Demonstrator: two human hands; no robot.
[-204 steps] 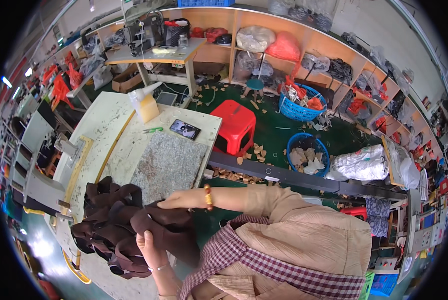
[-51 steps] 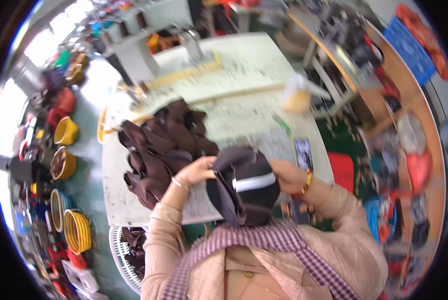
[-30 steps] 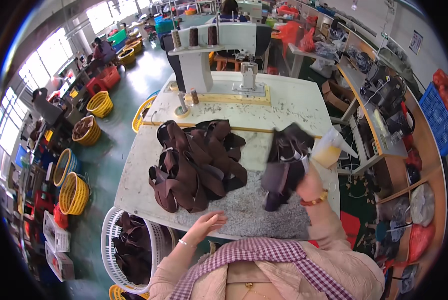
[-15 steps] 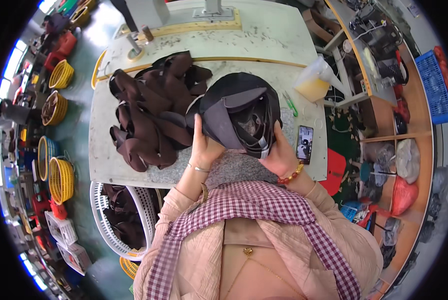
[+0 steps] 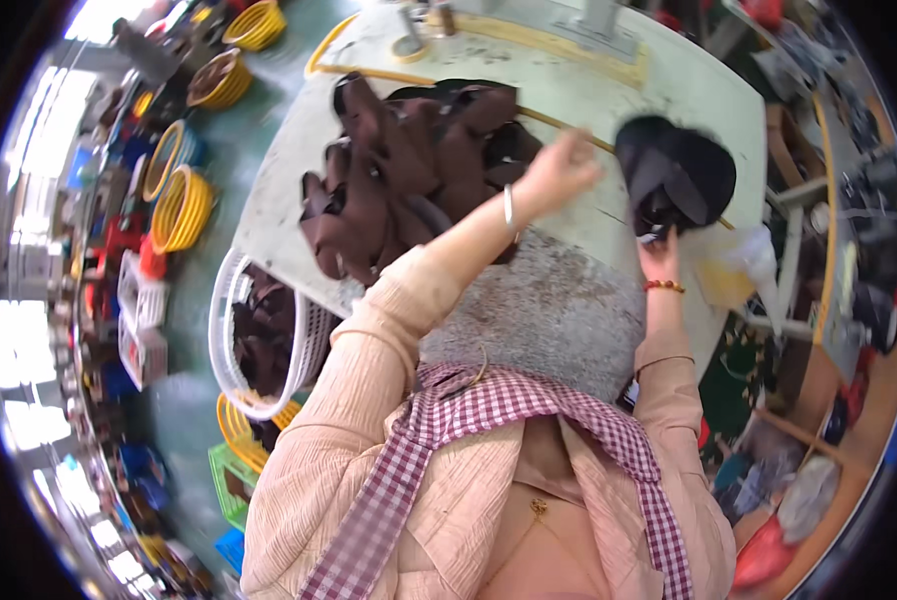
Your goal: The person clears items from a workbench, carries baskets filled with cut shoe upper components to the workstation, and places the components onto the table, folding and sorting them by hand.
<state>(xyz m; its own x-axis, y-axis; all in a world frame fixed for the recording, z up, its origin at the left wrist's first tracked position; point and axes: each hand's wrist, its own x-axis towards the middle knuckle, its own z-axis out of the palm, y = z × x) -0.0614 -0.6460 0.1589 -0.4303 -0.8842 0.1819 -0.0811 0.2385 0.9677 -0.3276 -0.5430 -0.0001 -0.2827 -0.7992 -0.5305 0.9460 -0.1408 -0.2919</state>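
A black cap with a brim is at the right side of the worktable, blurred by motion. My right hand grips its near lower edge, most of the fingers hidden under the fabric. My left hand is over the table between the cap and a heap of dark brown fabric pieces, apart from both. Its fingers look curled but are smeared, and I see nothing held in them. The brown pieces lie loosely piled, several with folded, curved shapes.
A grey speckled mat covers the table's near part. A clear bag with yellow contents lies at the right edge. A white basket with dark fabric stands at the left, and yellow baskets line the floor beyond.
My left hand has let go of the black cap and moved away from it. My right hand has carried the cap to the right and farther out. The view has turned.
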